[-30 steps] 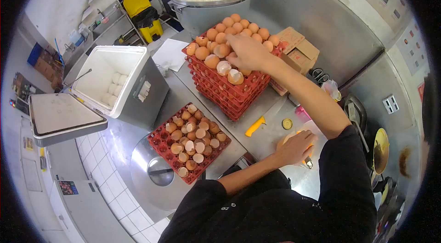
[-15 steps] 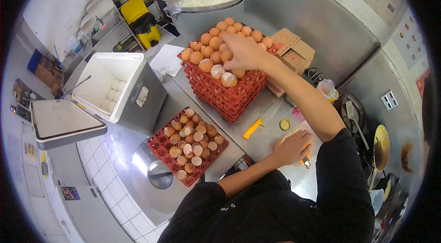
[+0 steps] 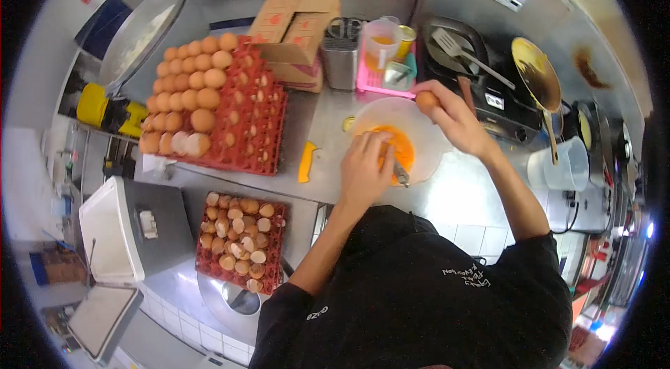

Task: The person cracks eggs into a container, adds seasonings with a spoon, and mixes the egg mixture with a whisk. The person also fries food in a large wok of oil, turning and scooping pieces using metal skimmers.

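Observation:
A brown egg is in the fingers of my right hand, by the upper right rim of a translucent bowl. Orange beaten-looking egg lies in the bowl. Over the bowl's left side is my left hand, its fingers bent down and closed; what they hold is hidden. Beside these fingers a metal utensil handle sticks out over the near rim. Whole brown eggs fill the left part of a stack of red trays, with some cracked shells at its front.
Empty shells sit in another red tray at the counter's near edge. A yellow-handled tool lies left of the bowl. Behind are a cardboard box and pink basket. Pans stand right; an open cooler stands left.
My right hand has moved from the egg stack to the bowl, bringing an egg with it. My left hand stays at the bowl. The view has turned to the right.

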The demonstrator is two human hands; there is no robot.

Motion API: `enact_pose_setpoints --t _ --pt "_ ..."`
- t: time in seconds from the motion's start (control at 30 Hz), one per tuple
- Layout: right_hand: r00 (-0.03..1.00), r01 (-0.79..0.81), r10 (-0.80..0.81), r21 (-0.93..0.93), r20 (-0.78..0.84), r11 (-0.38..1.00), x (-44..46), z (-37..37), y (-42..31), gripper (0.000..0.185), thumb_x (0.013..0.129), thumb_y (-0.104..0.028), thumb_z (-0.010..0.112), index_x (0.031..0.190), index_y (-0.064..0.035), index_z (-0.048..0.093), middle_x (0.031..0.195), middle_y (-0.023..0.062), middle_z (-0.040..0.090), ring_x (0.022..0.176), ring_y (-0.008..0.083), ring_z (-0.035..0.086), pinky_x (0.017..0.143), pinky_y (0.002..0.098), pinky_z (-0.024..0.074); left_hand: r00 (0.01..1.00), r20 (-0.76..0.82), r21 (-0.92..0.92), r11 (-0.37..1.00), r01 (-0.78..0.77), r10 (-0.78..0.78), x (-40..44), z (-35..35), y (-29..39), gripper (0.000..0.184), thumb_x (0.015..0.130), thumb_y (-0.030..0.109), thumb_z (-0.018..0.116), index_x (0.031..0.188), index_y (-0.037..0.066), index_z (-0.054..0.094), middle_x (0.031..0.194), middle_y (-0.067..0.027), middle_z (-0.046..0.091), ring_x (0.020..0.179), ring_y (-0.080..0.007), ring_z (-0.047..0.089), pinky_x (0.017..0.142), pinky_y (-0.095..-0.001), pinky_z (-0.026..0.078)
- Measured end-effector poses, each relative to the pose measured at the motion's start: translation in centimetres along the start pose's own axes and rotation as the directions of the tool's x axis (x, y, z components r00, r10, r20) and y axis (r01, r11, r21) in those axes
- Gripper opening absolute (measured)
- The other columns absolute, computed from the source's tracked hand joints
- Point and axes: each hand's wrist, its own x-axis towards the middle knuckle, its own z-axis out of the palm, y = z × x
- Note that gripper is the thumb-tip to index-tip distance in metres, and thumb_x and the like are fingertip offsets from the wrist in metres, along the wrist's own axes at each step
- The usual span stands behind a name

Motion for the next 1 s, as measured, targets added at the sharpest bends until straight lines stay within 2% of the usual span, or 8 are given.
enact_pose_setpoints --t 0.03,0.17,0.47,0.57,0.63,0.7,0.77,1.0 --pt "0.963 0.213 -0.262 -0.406 -0.067 0.888 -1.7 -0.5 0.2 0.034 0.100 -0.011 0.054 0.132 -0.0001 0.057 0.110 0.0166 0.062 0.093 0.0266 0.064 0.082 0.0395 0.0535 1.000 0.022 -0.011 1.000 -0.002 0.002 0.2 0.1 0.3 0.022 0.098 0.011 0.070 0.119 0.004 0.068 0.110 -0.0151 0.071 0.099 -0.0355 0.069 0.086 -0.0442 0.056" --pt "0.888 0.346 -0.444 -0.464 -0.119 0.815 -5.9 0.2 3.9 0.041 0.085 -0.004 0.063 0.126 -0.0003 0.058 0.115 0.0184 0.059 0.101 0.0388 0.064 0.086 0.0455 0.0552 0.995 0.085 0.059 0.997 0.044 -0.049 1.2 0.4 1.8 0.024 0.098 0.011 0.070 0.121 0.005 0.068 0.109 -0.0134 0.071 0.093 -0.0304 0.071 0.083 -0.0415 0.057" --pt "0.963 0.184 -0.263 -0.572 -0.058 0.799 -6.3 2.0 4.0 0.038 0.089 -0.009 0.066 0.126 -0.0024 0.059 0.115 0.0177 0.059 0.097 0.0382 0.066 0.084 0.0444 0.0566 0.981 0.194 -0.157 0.986 0.060 -0.029 2.8 1.6 4.0 0.041 0.093 0.004 0.074 0.134 0.006 0.066 0.123 -0.0136 0.069 0.097 -0.0278 0.073 0.086 -0.0382 0.059" --pt "0.952 0.242 -0.263 -0.140 -0.158 0.960 -4.8 2.8 3.5 0.035 0.097 -0.011 0.066 0.130 -0.0024 0.059 0.111 0.0143 0.062 0.094 0.0294 0.067 0.083 0.0385 0.0562 0.981 0.185 -0.226 0.974 -0.019 0.062 3.2 1.9 3.1 0.047 0.090 0.001 0.077 0.136 0.005 0.068 0.126 -0.0136 0.068 0.102 -0.0263 0.074 0.088 -0.0363 0.061" --pt "0.940 -0.299 0.190 0.411 0.284 0.861 -3.1 2.4 3.4 0.035 0.102 -0.014 0.067 0.133 -0.0011 0.058 0.108 0.0112 0.066 0.095 0.0214 0.065 0.085 0.0345 0.0554 0.978 0.181 -0.232 0.971 -0.062 0.106 3.6 1.0 2.6 0.049 0.088 0.001 0.078 0.136 0.004 0.069 0.127 -0.0135 0.068 0.104 -0.0253 0.074 0.088 -0.0353 0.062" --pt "0.942 -0.200 0.057 0.414 0.331 0.888 -2.4 2.8 4.9 0.038 0.102 -0.015 0.066 0.135 0.0014 0.057 0.109 0.0114 0.069 0.100 0.0188 0.065 0.090 0.0347 0.0553 0.967 0.245 -0.264 0.955 0.133 -0.067 3.7 0.0 2.3 0.044 0.086 0.006 0.079 0.129 0.002 0.071 0.124 -0.0145 0.069 0.110 -0.0312 0.073 0.091 -0.0391 0.064" --pt "0.939 -0.021 -0.044 0.184 0.340 0.983 -1.8 2.9 4.8 0.040 0.101 -0.014 0.064 0.136 0.0022 0.057 0.115 0.0136 0.070 0.105 0.0205 0.066 0.096 0.0350 0.0546 0.975 0.217 -0.232 0.967 0.107 -0.056 3.2 0.1 1.5 0.044 0.084 0.006 0.080 0.128 0.002 0.072 0.123 -0.0143 0.070 0.109 -0.0304 0.074 0.090 -0.0385 0.065" --pt "0.913 0.021 -0.117 0.242 0.390 0.970 -0.8 4.0 6.0 0.044 0.096 -0.012 0.063 0.138 0.0024 0.058 0.122 0.0169 0.071 0.113 0.0227 0.067 0.101 0.0371 0.0532 0.991 0.124 -0.135 0.989 0.067 -0.050 2.8 0.0 1.6 0.045 0.081 0.007 0.081 0.126 0.001 0.075 0.119 -0.0143 0.072 0.100 -0.0300 0.076 0.088 -0.0376 0.066"
